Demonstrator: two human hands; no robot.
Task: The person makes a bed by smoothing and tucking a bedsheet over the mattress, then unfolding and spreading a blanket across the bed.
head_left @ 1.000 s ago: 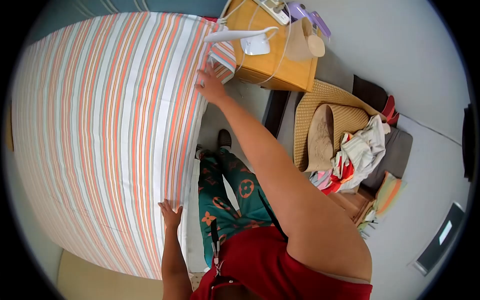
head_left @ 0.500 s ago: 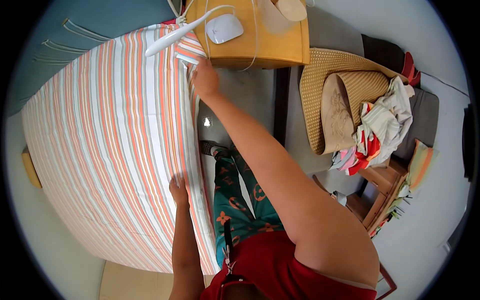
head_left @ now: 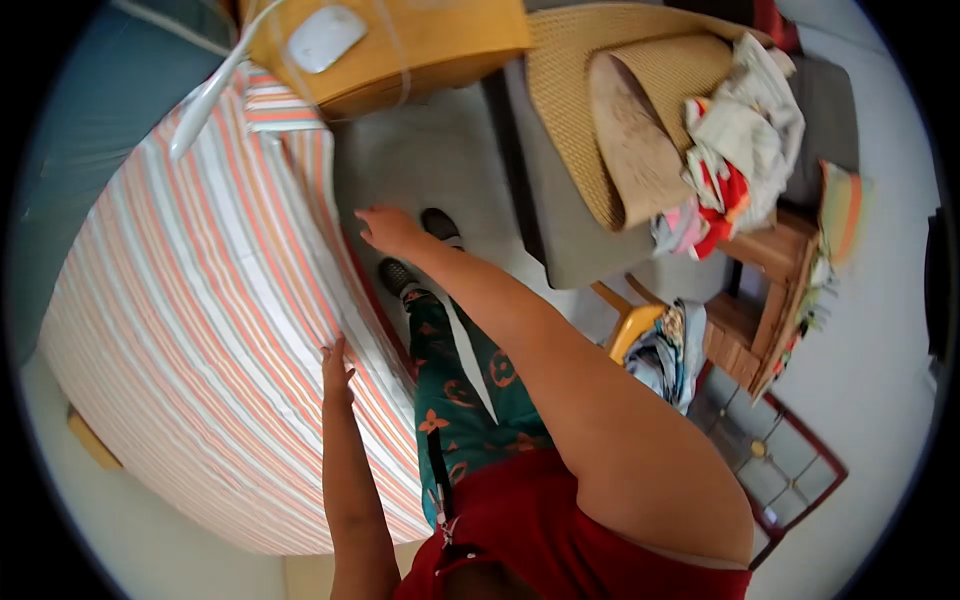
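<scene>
1. The striped sheet (head_left: 200, 320) is spread over the bed on the left side of the view, and its edge is hanging near the legs of the person
2. The left hand (head_left: 338, 375) is on this sheet, near the edge, with the fingers apart from each other; it is not clamped on anything
3. The right hand (head_left: 392, 232) is in the air over the grey floor (head_left: 410, 150), just beside the sheet edge; its fingers are loosely stretched and apart, and it holds nothing
4. The two hands are well apart from each other
5. At the upper corner, a folded part of the sheet is near the wooden cabinet (head_left: 440, 35), which carries a white base (head_left: 327, 39); a white curved arm (head_left: 208, 108) reaches over the sheet
6. On the other side of the floor, a woven mat (head_left: 570, 110) is lying partly rolled, with a pile of clothes (head_left: 750, 125) beside it
7. Below the clothes stands a yellow chair (head_left: 636, 328) with more cloth (head_left: 672, 352) on it
</scene>
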